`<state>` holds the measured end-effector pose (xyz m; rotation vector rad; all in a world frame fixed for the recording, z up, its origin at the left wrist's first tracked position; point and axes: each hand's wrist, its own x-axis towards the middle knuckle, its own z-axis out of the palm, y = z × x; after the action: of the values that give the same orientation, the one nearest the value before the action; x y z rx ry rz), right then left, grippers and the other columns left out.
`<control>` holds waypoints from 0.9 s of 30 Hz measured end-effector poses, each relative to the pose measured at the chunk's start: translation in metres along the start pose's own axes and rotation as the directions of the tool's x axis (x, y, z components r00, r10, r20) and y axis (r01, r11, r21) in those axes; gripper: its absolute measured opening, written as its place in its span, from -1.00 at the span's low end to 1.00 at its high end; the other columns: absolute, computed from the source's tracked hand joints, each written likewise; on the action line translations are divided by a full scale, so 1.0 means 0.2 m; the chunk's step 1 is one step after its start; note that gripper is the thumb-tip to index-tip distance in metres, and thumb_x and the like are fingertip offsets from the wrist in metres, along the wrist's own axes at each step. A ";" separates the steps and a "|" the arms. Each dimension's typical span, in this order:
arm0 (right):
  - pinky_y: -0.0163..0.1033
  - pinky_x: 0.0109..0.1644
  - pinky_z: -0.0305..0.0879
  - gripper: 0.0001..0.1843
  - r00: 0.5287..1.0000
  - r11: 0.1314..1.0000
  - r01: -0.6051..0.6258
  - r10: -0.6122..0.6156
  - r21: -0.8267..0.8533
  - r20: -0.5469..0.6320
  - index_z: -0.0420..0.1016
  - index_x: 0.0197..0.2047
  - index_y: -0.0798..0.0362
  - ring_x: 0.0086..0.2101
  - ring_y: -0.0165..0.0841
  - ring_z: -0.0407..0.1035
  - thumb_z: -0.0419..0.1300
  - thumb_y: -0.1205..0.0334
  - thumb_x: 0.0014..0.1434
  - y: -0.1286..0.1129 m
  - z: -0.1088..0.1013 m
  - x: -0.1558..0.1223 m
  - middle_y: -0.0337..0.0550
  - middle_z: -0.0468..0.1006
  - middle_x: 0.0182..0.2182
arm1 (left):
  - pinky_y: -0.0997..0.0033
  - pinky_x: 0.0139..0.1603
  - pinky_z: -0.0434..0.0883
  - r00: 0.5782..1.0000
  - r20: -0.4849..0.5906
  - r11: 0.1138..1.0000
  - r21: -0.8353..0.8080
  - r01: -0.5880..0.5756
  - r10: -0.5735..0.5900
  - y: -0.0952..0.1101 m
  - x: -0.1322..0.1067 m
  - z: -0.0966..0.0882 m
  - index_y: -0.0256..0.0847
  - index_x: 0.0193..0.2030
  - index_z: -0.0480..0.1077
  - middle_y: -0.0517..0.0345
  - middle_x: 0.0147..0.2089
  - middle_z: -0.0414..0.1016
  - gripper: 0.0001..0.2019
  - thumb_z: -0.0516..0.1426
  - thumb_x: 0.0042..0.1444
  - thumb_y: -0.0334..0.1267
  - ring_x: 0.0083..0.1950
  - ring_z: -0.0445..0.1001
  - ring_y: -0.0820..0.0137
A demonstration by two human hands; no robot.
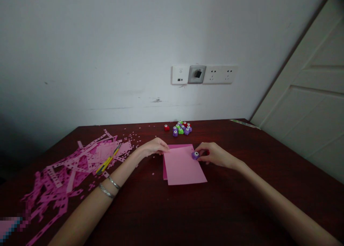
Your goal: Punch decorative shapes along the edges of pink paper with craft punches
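Left hand's point(155, 146) fingers pinch the paper point(185, 171) at its ten o'clock corner; right hand's point(211, 153) grip a purple punch point(194, 155) around one. More punches point(180, 130) cluster at twelve, cutter point(109, 160) and scraps point(80, 159) lie towards nine.

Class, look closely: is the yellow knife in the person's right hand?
No, the yellow knife lies on the pink paper scraps, while the right hand holds a purple punch.

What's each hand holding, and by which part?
Left hand: the light pink sheet, by its upper-left corner. Right hand: a purple craft punch, by its right side.
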<state>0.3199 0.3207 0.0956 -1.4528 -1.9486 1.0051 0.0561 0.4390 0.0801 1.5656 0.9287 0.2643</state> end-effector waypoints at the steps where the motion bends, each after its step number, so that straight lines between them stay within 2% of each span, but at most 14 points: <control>1: -0.36 -0.52 0.43 -0.72 1.000 1.000 0.002 -0.002 -0.001 -0.001 0.47 -0.20 0.13 -0.36 -0.35 0.42 0.22 0.19 0.00 0.00 0.00 0.00 -0.09 0.51 -0.32 | 0.54 -0.54 0.20 1.000 -0.004 1.000 0.002 -0.002 0.002 0.00 0.00 0.00 -0.34 -0.48 0.50 0.19 -0.61 0.41 -0.82 0.27 -0.26 -0.28 -0.58 0.27 0.58; 12: -0.37 -0.52 0.42 -0.71 0.999 0.999 -0.029 0.029 -0.045 0.014 0.48 -0.17 0.14 -0.48 -0.44 0.39 0.21 0.18 0.04 0.05 0.06 0.04 -0.12 0.51 -0.34 | 0.52 -0.54 0.18 0.997 -0.034 0.988 0.141 -0.066 0.071 -0.04 0.03 -0.01 -0.30 -0.49 0.50 0.22 -0.61 0.39 -0.86 0.22 -0.23 -0.28 -0.58 0.24 0.57; 17: -0.38 -0.54 0.42 -0.70 0.999 0.998 -0.034 0.034 -0.053 0.012 0.48 -0.17 0.13 -0.49 -0.44 0.38 0.21 0.16 0.04 0.07 0.07 0.04 -0.14 0.49 -0.39 | 0.51 -0.54 0.18 0.992 -0.072 0.949 0.307 -0.077 0.104 -0.06 0.05 0.03 -0.31 -0.49 0.49 0.23 -0.62 0.37 -0.85 0.20 -0.22 -0.26 -0.57 0.26 0.53; 22: -0.35 -0.54 0.42 -0.72 1.000 0.998 -0.019 0.019 -0.062 0.004 0.48 -0.18 0.13 -0.52 -0.45 0.37 0.20 0.17 0.05 0.08 0.08 0.04 -0.14 0.47 -0.39 | 0.50 -0.47 0.19 0.969 -0.171 0.819 0.572 -0.051 0.179 -0.05 0.05 0.09 -0.29 -0.54 0.43 0.19 -0.53 0.41 -0.84 0.21 -0.21 -0.22 -0.45 0.36 0.45; 27: -0.35 -0.53 0.42 -0.69 1.000 0.998 -0.024 0.025 -0.059 0.019 0.46 -0.12 0.13 -0.53 -0.45 0.38 0.21 0.23 0.03 0.04 0.06 0.03 -0.14 0.50 -0.39 | 0.43 -0.35 0.24 0.925 -0.245 0.644 0.765 0.000 0.290 -0.01 0.00 0.14 -0.23 -0.36 0.38 0.10 -0.31 0.42 -0.73 0.23 -0.21 -0.15 -0.27 0.38 0.32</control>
<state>0.3142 0.3241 0.0812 -1.5077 -1.9945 0.9839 0.0734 0.4188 0.0713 2.4476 1.2884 0.2926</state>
